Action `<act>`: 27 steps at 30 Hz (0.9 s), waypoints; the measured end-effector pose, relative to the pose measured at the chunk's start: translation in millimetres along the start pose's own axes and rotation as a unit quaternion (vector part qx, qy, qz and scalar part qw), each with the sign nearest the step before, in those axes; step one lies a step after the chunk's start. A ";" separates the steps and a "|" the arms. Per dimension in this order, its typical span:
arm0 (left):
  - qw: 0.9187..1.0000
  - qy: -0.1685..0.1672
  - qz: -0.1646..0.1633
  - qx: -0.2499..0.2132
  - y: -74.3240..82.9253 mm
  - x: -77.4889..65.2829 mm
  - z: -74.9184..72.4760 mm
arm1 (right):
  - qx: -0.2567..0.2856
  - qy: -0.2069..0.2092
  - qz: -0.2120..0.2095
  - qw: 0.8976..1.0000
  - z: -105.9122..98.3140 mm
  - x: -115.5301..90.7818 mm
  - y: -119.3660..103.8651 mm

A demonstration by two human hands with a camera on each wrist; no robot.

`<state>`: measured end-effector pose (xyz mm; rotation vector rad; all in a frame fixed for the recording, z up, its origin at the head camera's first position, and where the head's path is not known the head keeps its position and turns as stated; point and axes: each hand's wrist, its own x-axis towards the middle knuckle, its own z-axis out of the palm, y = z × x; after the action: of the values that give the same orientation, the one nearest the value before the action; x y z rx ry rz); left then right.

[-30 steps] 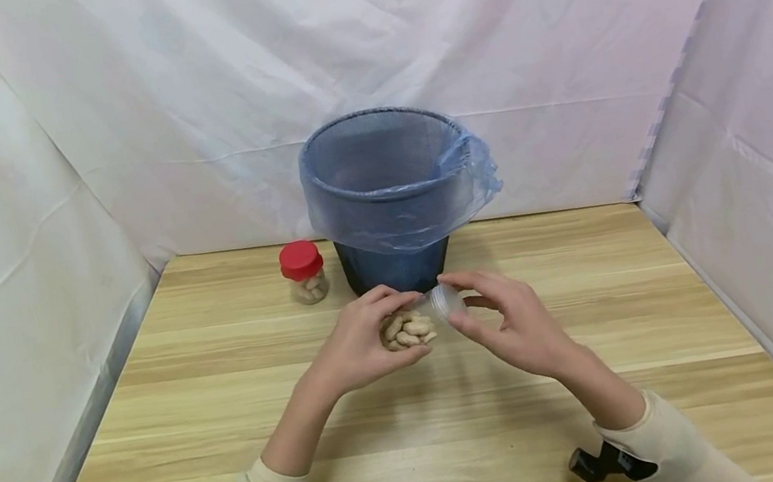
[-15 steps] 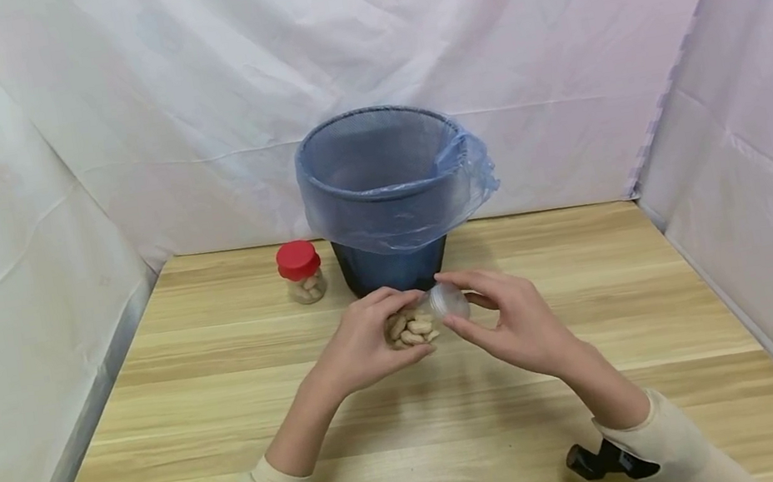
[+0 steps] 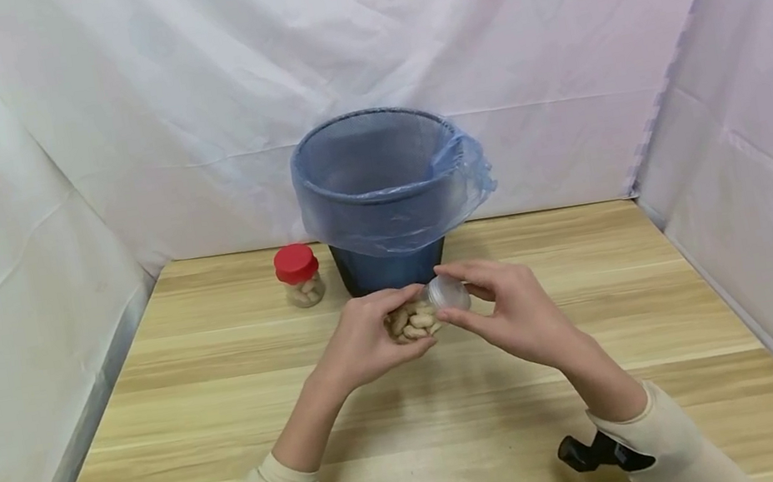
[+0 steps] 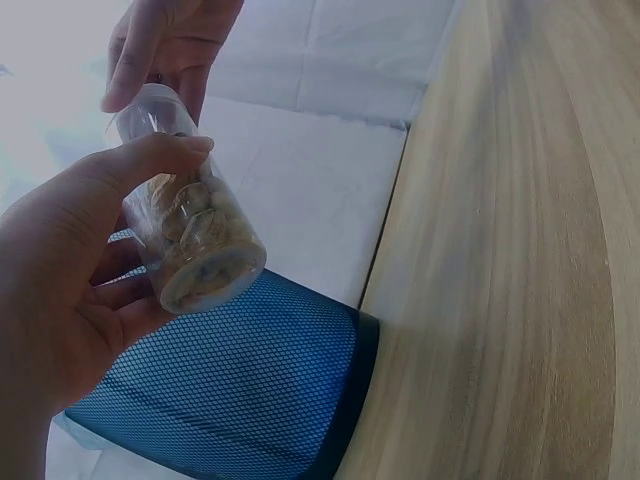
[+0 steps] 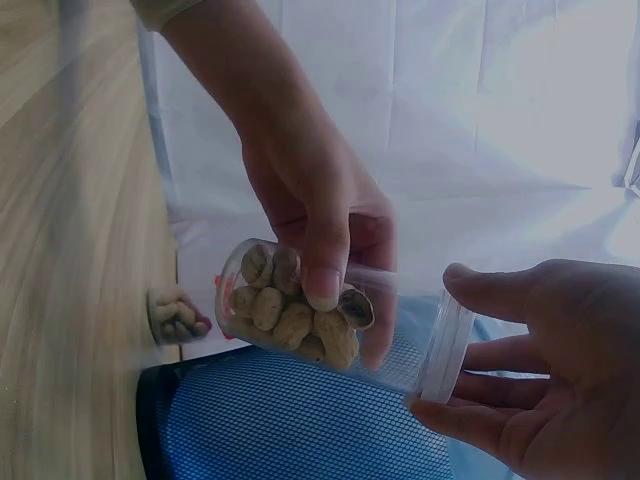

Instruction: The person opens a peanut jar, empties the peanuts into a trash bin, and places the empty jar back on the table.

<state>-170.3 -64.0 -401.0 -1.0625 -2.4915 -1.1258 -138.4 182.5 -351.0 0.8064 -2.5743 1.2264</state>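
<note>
Low over the table's middle, my left hand (image 3: 363,344) grips a clear plastic jar (image 4: 205,235) partly filled with peanuts (image 5: 293,315). The jar lies tilted, its mouth end pointing right. At that end my right hand (image 3: 519,311) pinches a clear ridged lid (image 5: 446,345) by its rim, thumb on one side and fingers on the other. The lid sits against the jar's mouth; whether it is threaded on, I cannot tell. In the right wrist view, the left thumb lies across the jar's side and covers some peanuts.
A mesh bin (image 3: 390,266) lined with a blue bag (image 3: 391,223) stands just behind my hands. Left of it is a second jar with peanuts (image 3: 306,292) under a red lid (image 3: 295,262). White sheets (image 3: 353,27) enclose the wooden table (image 3: 235,433) at the back and sides.
The lid has turned so more of its top faces the head view. My right fingertips have shifted slightly left and up; the jar has moved slightly right in the left hand.
</note>
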 end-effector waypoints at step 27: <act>0.999 -0.011 -0.022 -0.040 -3.9 -4.9 2.1 | -0.049 -0.016 -0.099 0.994 -1.2 -0.9 6.0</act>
<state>-169.3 -66.9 -406.9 -1.0511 -2.5168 -1.2423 -141.0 186.9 -354.6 1.0398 -2.4839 1.0303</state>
